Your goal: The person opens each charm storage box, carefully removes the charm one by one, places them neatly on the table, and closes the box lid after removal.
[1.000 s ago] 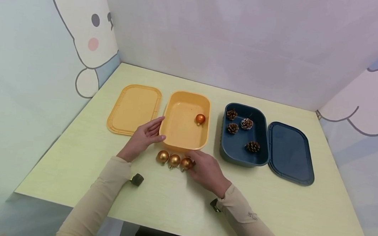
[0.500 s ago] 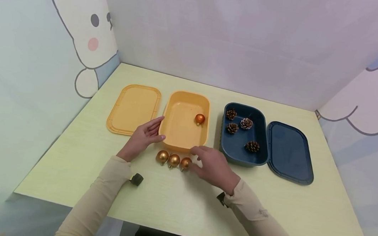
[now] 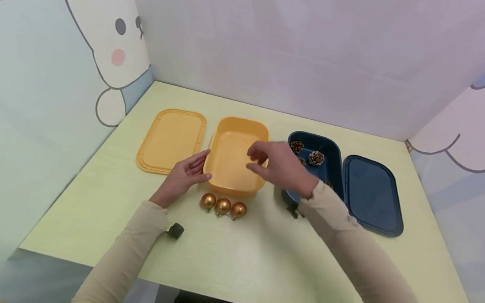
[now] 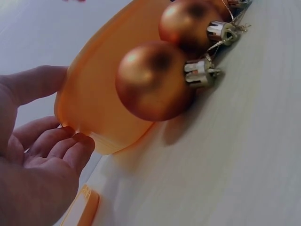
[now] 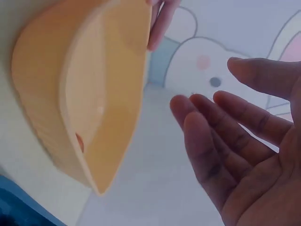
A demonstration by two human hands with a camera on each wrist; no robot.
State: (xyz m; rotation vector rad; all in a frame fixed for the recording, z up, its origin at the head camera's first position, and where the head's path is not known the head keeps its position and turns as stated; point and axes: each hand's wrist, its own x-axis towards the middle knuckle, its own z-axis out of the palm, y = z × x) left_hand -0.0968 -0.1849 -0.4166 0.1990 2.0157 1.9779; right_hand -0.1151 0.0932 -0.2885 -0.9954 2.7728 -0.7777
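Observation:
In the head view my left hand (image 3: 182,178) touches the near left corner of a yellow plastic box (image 3: 234,181). Thumb and fingertips rest against its outside wall, as the left wrist view also shows. My right hand (image 3: 283,165) is over the box's right side, fingers loosely bent with nothing between them. An orange bauble (image 5: 80,142) inside the box shows partly in the right wrist view; the right hand hides it from the head view. In front of the box lie three gold baubles, a left one (image 3: 208,201), a middle one (image 3: 223,206) and a right one (image 3: 239,210).
A yellow lid (image 3: 173,138) lies left of the box. To the right stands a dark blue box (image 3: 336,158) with pine cones (image 3: 316,158), partly covered by my right arm, and its dark blue lid (image 3: 373,195) lies beside it. Walls border the table.
My right hand has left the rightmost gold bauble and moved up and away over the yellow box, carrying nothing. The left hand and the baubles on the table stay in place.

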